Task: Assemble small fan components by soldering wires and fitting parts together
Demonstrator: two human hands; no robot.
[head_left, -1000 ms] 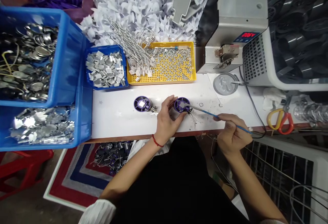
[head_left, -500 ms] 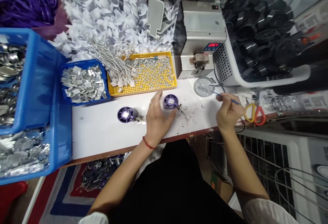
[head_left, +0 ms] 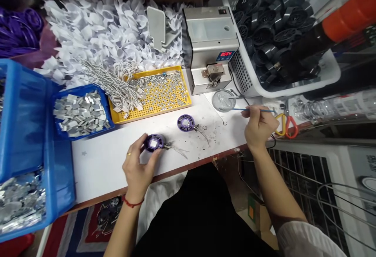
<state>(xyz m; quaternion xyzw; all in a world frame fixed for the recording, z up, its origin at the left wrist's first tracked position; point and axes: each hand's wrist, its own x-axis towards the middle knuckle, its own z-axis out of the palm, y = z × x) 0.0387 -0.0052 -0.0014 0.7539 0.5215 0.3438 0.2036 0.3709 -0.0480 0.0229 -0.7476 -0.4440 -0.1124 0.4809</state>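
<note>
On the white worktop, a round purple housing (head_left: 154,143) with a white square in its middle and thin wires trailing right sits between the thumb and fingers of my left hand (head_left: 138,167). A second purple housing (head_left: 185,123), also wired, lies to the right, touched by neither hand; a whitish patch covers its centre. Closed in a pinch, my right hand (head_left: 260,128) holds a thin blue stick (head_left: 239,109). The stick's tip is at the near rim of a round dish (head_left: 223,101) of clear, gel-like stuff.
Behind stand a yellow tray (head_left: 152,113) of small metal bits and wires, a blue bin (head_left: 53,114) of metal plates, and a metal machine (head_left: 210,49) with a red display. A white basket (head_left: 296,90) of black parts and scissors (head_left: 290,127) are at right.
My left hand has left the right-hand housing and moved left onto the other one. My right hand still holds the stick near the dish, now lying flatter. The camera view has shifted.
</note>
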